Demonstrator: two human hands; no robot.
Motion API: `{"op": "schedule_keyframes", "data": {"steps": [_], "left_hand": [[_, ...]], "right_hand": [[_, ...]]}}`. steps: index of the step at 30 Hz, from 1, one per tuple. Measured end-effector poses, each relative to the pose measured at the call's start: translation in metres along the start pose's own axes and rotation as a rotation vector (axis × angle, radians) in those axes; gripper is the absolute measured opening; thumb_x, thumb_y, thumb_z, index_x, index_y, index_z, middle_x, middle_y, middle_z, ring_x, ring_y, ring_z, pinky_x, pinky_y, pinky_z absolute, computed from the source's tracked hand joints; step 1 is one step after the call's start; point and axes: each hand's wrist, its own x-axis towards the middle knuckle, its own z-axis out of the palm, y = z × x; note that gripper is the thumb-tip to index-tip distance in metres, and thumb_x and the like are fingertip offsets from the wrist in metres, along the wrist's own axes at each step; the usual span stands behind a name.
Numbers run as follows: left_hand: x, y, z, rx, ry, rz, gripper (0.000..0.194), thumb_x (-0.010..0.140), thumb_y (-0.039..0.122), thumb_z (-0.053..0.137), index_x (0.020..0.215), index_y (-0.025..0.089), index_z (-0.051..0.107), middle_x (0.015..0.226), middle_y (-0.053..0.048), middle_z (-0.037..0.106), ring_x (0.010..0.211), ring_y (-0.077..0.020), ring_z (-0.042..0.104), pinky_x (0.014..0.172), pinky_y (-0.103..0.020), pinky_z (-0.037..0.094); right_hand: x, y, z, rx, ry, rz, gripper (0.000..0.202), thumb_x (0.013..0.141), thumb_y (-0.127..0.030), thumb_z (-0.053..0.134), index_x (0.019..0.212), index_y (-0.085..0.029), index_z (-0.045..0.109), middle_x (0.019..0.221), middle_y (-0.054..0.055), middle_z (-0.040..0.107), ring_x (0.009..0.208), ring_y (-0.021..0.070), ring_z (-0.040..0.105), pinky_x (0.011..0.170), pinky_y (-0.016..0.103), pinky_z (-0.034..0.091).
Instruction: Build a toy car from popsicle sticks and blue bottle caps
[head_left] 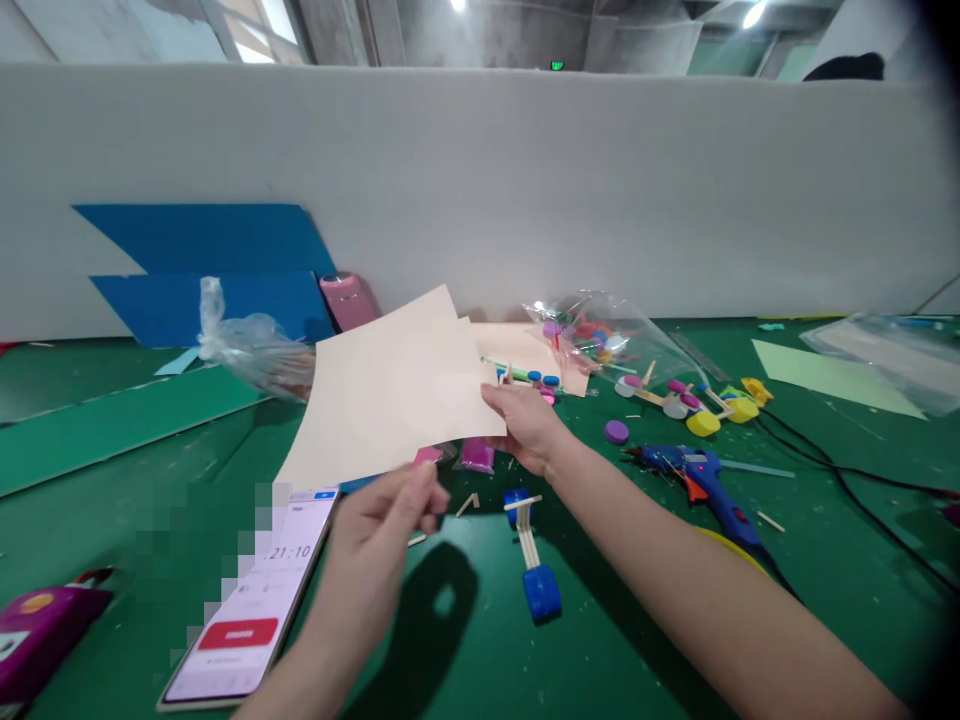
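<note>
My right hand (529, 425) pinches the right edge of a cream paper sheet (390, 390), which hangs tilted above the table; a second sheet edge shows behind it. My left hand (390, 510) is closed just below the sheet's lower edge, its fingertips curled. A bit of pink (429, 455) shows right above those fingers, and I cannot tell whether they hold it. Between my arms lies a small craft-stick piece (527, 540) with blue caps at both ends. A small bag of purple material (477, 455) lies partly behind the sheet.
A phone (259, 610) lies left of my left hand. On the right are a blue glue gun (694, 475) with its cord, a purple cap (616, 432) and stick-and-cap pieces (675, 400). Plastic bags (600, 330) and blue boards (225, 240) stand near the white partition (480, 180).
</note>
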Motion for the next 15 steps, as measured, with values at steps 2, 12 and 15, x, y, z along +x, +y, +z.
{"op": "schedule_keyframes", "data": {"steps": [2,12,15], "left_hand": [[-0.004,-0.016,0.018,-0.373,-0.093,-0.329,0.035,0.072,0.049,0.056,0.071,0.015,0.063,0.059,-0.002,0.058,0.049,-0.0103,0.047,0.045,-0.02,0.037],[0.025,-0.033,0.048,-0.627,0.099,-0.269,0.012,0.071,0.027,0.063,0.067,0.016,0.061,0.057,0.001,0.055,0.047,-0.0093,0.046,0.041,-0.019,0.038],[0.029,-0.038,0.044,-0.577,0.131,-0.242,0.018,0.07,0.026,0.065,0.056,0.017,0.059,0.053,0.002,0.054,0.049,-0.0105,0.047,0.045,-0.02,0.04]], "right_hand": [[-0.006,0.002,0.0,-0.024,0.02,0.057,0.021,0.085,-0.03,0.048,0.092,-0.014,0.058,0.077,0.003,0.065,0.062,0.0129,0.059,0.053,0.025,0.047],[-0.014,-0.005,-0.02,-0.219,0.119,0.017,0.03,0.083,-0.034,0.046,0.07,-0.013,0.063,0.062,0.002,0.063,0.046,0.0088,0.052,0.042,0.02,0.036],[-0.027,-0.015,-0.044,-0.292,0.239,-0.111,0.022,0.081,-0.033,0.048,0.079,-0.018,0.064,0.076,0.001,0.066,0.053,0.0085,0.055,0.044,0.019,0.035]]}}
